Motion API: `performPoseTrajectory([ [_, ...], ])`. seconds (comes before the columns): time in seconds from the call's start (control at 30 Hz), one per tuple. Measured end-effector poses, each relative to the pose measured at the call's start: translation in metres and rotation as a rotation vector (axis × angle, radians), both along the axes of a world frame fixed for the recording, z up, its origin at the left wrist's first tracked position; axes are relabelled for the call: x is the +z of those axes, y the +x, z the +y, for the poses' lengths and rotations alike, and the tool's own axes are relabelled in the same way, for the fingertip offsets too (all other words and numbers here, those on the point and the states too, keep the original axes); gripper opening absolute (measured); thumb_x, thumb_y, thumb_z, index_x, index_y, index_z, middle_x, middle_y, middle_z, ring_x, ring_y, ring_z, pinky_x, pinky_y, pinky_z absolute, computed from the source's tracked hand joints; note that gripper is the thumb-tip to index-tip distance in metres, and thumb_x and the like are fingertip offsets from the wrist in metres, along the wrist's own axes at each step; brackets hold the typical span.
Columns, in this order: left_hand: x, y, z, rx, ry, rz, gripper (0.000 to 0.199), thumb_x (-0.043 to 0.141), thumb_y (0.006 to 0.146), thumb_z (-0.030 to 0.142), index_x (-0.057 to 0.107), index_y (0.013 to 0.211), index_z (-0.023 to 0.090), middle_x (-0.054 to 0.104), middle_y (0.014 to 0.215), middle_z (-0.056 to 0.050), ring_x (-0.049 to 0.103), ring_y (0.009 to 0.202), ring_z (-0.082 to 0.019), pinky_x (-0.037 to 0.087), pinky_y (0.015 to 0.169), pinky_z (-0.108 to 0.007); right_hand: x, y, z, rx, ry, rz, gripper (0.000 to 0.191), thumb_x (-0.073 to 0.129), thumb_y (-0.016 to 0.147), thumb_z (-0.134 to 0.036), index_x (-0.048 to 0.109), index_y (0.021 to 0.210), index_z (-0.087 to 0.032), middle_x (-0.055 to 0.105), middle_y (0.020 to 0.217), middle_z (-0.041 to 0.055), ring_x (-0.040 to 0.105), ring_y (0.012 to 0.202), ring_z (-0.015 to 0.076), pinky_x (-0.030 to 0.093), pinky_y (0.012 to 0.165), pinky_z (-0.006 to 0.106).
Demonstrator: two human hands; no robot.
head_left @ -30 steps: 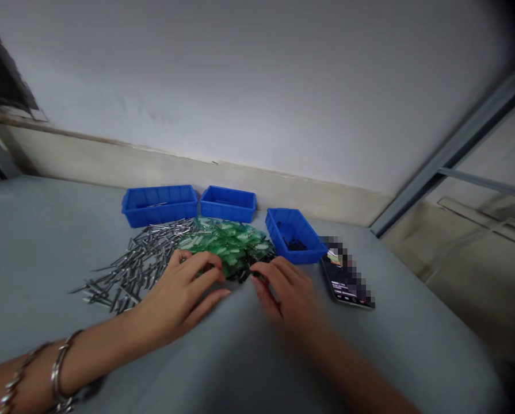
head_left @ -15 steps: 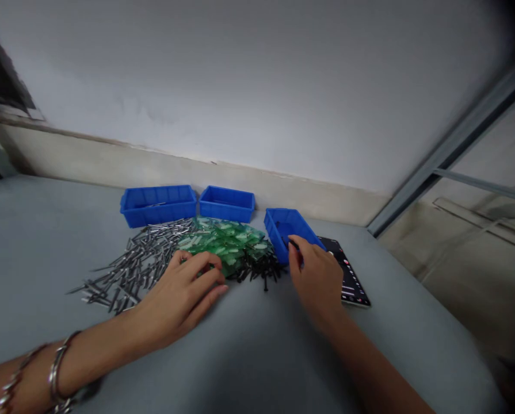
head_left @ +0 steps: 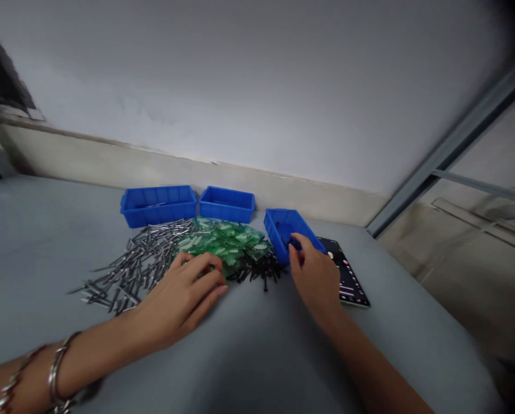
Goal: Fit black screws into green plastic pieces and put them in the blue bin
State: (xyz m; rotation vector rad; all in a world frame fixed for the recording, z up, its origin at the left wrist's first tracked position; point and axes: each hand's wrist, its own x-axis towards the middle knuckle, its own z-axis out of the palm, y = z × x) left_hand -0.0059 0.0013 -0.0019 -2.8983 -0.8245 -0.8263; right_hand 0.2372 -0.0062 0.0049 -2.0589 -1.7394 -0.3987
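My right hand (head_left: 315, 279) is over the near end of the right blue bin (head_left: 276, 237), thumb and forefinger apart. Small black screws (head_left: 292, 243) show inside that bin beside the fingertips. My left hand (head_left: 188, 296) rests, loosely curled with fingers apart, at the near edge of a heap of green translucent pieces (head_left: 227, 233); its fingertips are partly hidden. Between my hands lies a pile of black screws (head_left: 263, 267), against the green heap. To the left spreads a large pile of silver nails (head_left: 142, 261), partly behind my left hand.
A left blue bin (head_left: 160, 215) with a few thin metal pieces and a middle blue bin (head_left: 227, 214) stand along the wall. A phone (head_left: 352, 279) with a lit screen lies right of the right bin. A metal frame bar (head_left: 447, 155) rises at the right.
My right thumb and forefinger have parted, and the dark screw between them has been let go at the right bin. My left hand has hardly moved.
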Motion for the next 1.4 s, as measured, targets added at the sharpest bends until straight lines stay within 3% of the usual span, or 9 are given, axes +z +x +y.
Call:
performPoseTrajectory([
  [0.1, 0.000, 0.001, -0.001, 0.008, -0.015, 0.016, 0.015, 0.037, 0.092, 0.017, 0.052, 0.091, 0.018, 0.051, 0.100, -0.006, 0.049, 0.089, -0.018, 0.028, 0.076, -0.033, -0.001, -0.005, -0.003, 0.098, 0.029, 0.032, 0.033, 0.043, 0.089, -0.025, 0.054, 0.119, -0.017, 0.069, 0.074, 0.0054, 0.063, 0.068, 0.0225, 0.040, 0.062, 0.032],
  [0.2, 0.000, 0.002, -0.001, 0.025, -0.024, 0.042, 0.018, 0.036, 0.092, 0.019, 0.053, 0.090, 0.018, 0.052, 0.098, -0.006, 0.050, 0.086, -0.018, 0.029, 0.074, -0.033, -0.004, -0.017, -0.009, 0.297, 0.018, 0.053, 0.028, 0.045, 0.088, -0.023, 0.057, 0.113, -0.018, 0.068, 0.079, 0.0048, 0.063, 0.072, 0.0215, 0.042, 0.067, 0.032],
  [0.3, -0.003, 0.003, 0.000, 0.056, -0.038, 0.084, 0.019, 0.036, 0.092, 0.021, 0.055, 0.093, 0.019, 0.054, 0.097, -0.005, 0.051, 0.085, -0.019, 0.030, 0.073, -0.033, -0.007, -0.031, -0.017, 0.483, -0.085, 0.059, 0.022, 0.047, 0.087, -0.021, 0.060, 0.105, -0.021, 0.067, 0.090, 0.0046, 0.062, 0.082, 0.0216, 0.044, 0.073, 0.034],
  [0.37, -0.006, 0.003, 0.002, 0.074, -0.046, 0.106, 0.019, 0.036, 0.092, 0.020, 0.055, 0.096, 0.019, 0.054, 0.099, -0.006, 0.052, 0.087, -0.020, 0.030, 0.074, -0.034, -0.008, -0.038, -0.021, 0.526, -0.164, 0.044, 0.020, 0.048, 0.087, -0.022, 0.061, 0.103, -0.022, 0.065, 0.093, 0.0049, 0.061, 0.085, 0.0226, 0.046, 0.074, 0.036],
  [0.83, -0.012, 0.001, 0.006, 0.091, 0.009, 0.126, 0.022, 0.037, 0.091, 0.016, 0.056, 0.100, 0.020, 0.055, 0.102, -0.007, 0.054, 0.088, -0.020, 0.032, 0.074, -0.033, -0.015, -0.039, -0.018, 0.476, -0.261, 0.097, 0.022, 0.051, 0.083, -0.016, 0.061, 0.103, -0.020, 0.055, 0.097, 0.0066, 0.057, 0.093, 0.0203, 0.049, 0.076, 0.033],
  [0.97, -0.010, 0.002, 0.005, 0.086, 0.001, 0.118, 0.022, 0.037, 0.091, 0.016, 0.057, 0.098, 0.018, 0.056, 0.099, -0.007, 0.054, 0.087, -0.020, 0.033, 0.073, -0.033, -0.014, -0.039, -0.019, 0.404, -0.208, 0.132, 0.019, 0.049, 0.085, -0.019, 0.061, 0.100, -0.019, 0.054, 0.098, 0.0084, 0.056, 0.094, 0.0217, 0.049, 0.076, 0.034],
  [1.1, -0.010, 0.002, 0.005, 0.090, -0.002, 0.118, 0.022, 0.036, 0.091, 0.016, 0.056, 0.098, 0.019, 0.055, 0.100, -0.007, 0.054, 0.087, -0.020, 0.033, 0.073, -0.033, -0.012, -0.037, -0.018, 0.343, -0.253, 0.130, 0.020, 0.049, 0.084, -0.018, 0.059, 0.102, -0.019, 0.054, 0.100, 0.0094, 0.055, 0.097, 0.0239, 0.049, 0.075, 0.035],
  [1.4, -0.010, 0.003, 0.005, 0.081, 0.000, 0.115, 0.021, 0.035, 0.091, 0.016, 0.055, 0.096, 0.018, 0.055, 0.100, -0.007, 0.054, 0.086, -0.020, 0.033, 0.073, -0.033, -0.015, -0.036, -0.016, 0.390, -0.281, 0.173, 0.024, 0.047, 0.084, -0.011, 0.061, 0.101, -0.018, 0.055, 0.100, 0.0084, 0.055, 0.097, 0.0211, 0.048, 0.077, 0.033],
])
